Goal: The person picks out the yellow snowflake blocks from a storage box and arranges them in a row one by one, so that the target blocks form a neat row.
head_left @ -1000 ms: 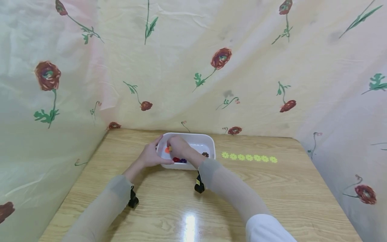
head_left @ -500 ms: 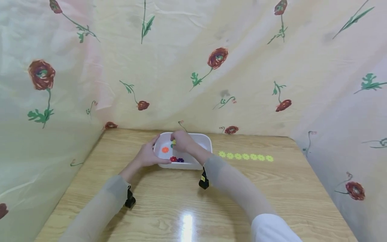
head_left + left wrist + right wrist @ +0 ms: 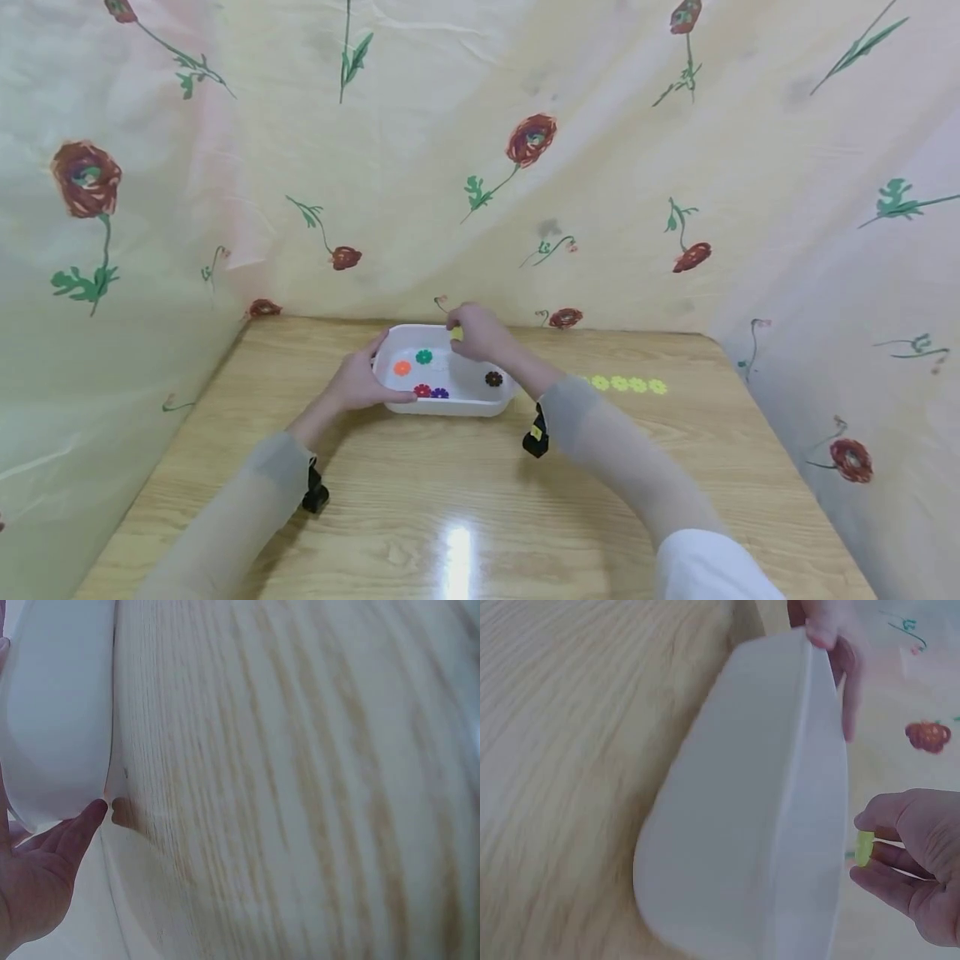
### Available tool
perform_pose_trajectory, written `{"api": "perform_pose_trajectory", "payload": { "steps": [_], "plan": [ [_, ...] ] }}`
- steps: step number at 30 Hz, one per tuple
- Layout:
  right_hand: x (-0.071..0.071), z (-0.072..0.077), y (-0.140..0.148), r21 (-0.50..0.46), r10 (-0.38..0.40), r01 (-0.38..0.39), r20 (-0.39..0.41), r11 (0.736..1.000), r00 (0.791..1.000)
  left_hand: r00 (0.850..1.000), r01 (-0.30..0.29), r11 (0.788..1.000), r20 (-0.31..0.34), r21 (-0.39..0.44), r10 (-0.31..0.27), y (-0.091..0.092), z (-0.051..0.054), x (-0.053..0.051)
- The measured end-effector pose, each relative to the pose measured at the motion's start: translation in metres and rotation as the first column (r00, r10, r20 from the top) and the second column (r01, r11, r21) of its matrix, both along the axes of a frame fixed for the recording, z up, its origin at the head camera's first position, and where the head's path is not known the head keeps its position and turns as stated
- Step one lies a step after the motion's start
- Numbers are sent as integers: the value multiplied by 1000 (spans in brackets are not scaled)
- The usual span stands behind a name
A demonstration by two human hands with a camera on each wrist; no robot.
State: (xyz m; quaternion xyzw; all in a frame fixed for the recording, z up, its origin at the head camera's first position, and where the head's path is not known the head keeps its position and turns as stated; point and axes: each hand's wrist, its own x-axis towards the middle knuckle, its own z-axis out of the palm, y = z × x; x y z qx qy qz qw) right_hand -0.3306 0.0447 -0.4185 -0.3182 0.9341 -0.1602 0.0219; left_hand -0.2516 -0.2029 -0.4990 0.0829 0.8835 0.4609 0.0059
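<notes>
My left hand (image 3: 357, 381) grips the left end of a white plastic tray (image 3: 450, 407), its thumb over the front rim. In the left wrist view, fingers (image 3: 71, 838) touch the tray's end from below. My right hand (image 3: 483, 337) pinches a yellow flower-shaped plastic piece (image 3: 456, 333) over the tray's back rim. The right wrist view shows this yellow piece (image 3: 864, 848) edge-on between thumb and fingertips. Inside the tray lie an orange piece (image 3: 402, 367), a green piece (image 3: 423, 357), a red piece (image 3: 422, 390), a purple piece (image 3: 439, 393) and a dark brown piece (image 3: 493, 379).
A row of yellow flower pieces (image 3: 618, 383) lies on the wooden table (image 3: 390, 500) to the right of the tray. My right forearm covers the row's left part. Flower-printed cloth (image 3: 405, 167) hangs behind the table and along both sides.
My right hand has risen from inside the tray and moved right and back, carrying the yellow piece. The green piece now shows fully. My left hand keeps its hold on the tray.
</notes>
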Motion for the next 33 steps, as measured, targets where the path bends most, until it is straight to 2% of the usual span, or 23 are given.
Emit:
{"api": "perform_pose_trajectory", "payload": {
  "steps": [8,17,26,33],
  "plan": [
    [-14,9,35,-22,-61,59,-68,998,996,1000,-25,998,-17,-63,23,-3,1,0],
    [-19,15,70,-54,-109,105,-82,993,991,1000,-10,999,3,-52,11,1,4,2],
    [-27,7,101,-78,-107,99,-107,992,988,1000,-2,999,-1,-45,2,0,2,1],
    [-27,7,126,-77,-156,148,-119,986,980,1000,-4,999,1,-43,4,1,2,0]
  ]
}}
